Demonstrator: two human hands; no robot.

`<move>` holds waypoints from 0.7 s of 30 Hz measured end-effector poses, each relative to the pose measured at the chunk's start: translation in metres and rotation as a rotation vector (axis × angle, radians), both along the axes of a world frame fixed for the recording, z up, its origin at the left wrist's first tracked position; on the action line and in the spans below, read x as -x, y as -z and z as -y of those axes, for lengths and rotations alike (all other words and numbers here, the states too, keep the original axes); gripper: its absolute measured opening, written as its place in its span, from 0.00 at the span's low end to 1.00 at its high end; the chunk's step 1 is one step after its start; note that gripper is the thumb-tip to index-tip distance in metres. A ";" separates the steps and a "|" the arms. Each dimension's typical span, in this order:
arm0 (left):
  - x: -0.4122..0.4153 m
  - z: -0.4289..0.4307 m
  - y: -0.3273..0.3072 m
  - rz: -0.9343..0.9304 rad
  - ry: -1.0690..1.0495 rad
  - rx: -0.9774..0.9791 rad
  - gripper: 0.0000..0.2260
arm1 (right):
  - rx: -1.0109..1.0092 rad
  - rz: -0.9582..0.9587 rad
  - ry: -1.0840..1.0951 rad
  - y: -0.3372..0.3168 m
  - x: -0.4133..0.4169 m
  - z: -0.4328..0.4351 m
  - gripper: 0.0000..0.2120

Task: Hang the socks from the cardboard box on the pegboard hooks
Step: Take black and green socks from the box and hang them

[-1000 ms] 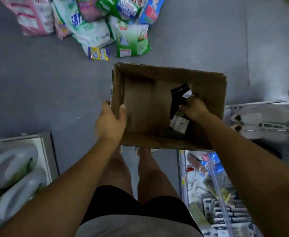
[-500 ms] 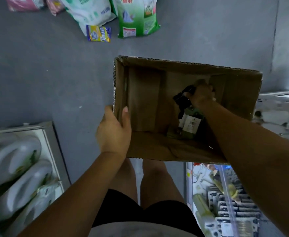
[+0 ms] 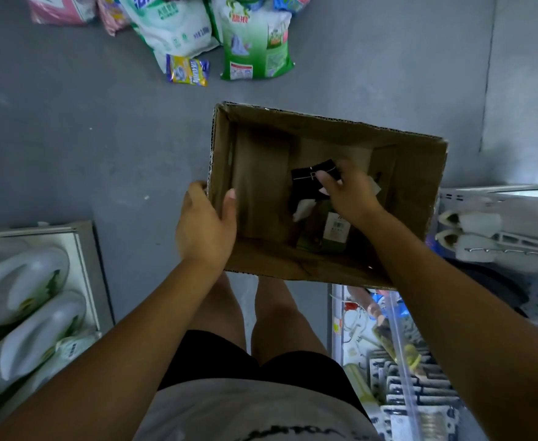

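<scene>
Inside box (image 3: 414, 173), black sock (image 3: 306, 183) (pinched), right hand (image 3: 350, 192)

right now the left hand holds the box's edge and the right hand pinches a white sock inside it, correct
Not quite. The head view shows the sock pinched by the right hand inside the cardboard box is black, not white. The left hand does hold the box's edge.

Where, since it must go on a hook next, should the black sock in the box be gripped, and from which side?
Probably pinch the black sock at its banded far end, coming down through the open top of the box: the walls block every side, and that end lies uppermost, where the right hand pinches it.
</scene>
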State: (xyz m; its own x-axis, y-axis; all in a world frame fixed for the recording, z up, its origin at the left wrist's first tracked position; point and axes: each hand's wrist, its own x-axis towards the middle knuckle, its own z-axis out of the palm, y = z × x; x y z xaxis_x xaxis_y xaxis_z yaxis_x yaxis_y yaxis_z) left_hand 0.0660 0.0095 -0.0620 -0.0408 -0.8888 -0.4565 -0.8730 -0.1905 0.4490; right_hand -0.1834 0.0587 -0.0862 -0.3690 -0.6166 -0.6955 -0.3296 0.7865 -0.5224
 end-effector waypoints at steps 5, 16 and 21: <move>0.006 -0.013 -0.033 -0.104 -0.086 0.270 0.22 | 0.095 0.122 0.186 -0.068 -0.015 -0.009 0.15; 0.082 -0.017 -0.062 -1.057 -0.965 -1.140 0.30 | 0.163 0.919 0.974 -0.109 -0.036 -0.045 0.16; 0.095 -0.017 -0.047 -1.050 -1.135 -0.977 0.19 | 0.077 0.803 1.014 -0.092 -0.029 -0.065 0.19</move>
State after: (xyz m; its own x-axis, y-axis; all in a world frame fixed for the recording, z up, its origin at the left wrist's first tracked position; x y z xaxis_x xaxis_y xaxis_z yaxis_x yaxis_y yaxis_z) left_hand -0.0291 0.0266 -0.0147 -0.2562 -0.1490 -0.9551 0.3874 -0.9211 0.0398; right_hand -0.1541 0.1237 0.0060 -0.1906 -0.3575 -0.9142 0.8170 0.4586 -0.3497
